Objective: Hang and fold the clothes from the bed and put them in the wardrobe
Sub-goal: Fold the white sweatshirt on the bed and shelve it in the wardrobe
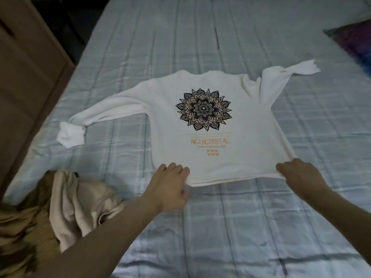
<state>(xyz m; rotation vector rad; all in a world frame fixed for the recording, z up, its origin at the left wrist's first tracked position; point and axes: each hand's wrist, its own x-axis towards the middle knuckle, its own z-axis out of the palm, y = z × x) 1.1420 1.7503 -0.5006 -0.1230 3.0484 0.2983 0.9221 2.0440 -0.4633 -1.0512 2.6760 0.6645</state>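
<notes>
Wooden furniture (30,81), brown, is seen along the bed's left edge at 9 o'clock. A heap of clothes (66,203), tan and beige, is crumpled on the bed (261,227) at 7 o'clock. The left hand (170,185) is laid on the lower left corner of the white sweatshirt (170,121); its fingers (176,167) are curled over the hem and the thumb is tucked at the edge, so the hem is pinched. The sweatshirt is spread flat at the bed's centre, print side up, a dark mandala print (203,109) above orange lettering, sleeves extended toward 9 and 2 o'clock. The right hand (299,173) grips the lower right hem corner, fingers curled around the cloth. A purple pillow (355,43) is noted at 2 o'clock.
</notes>
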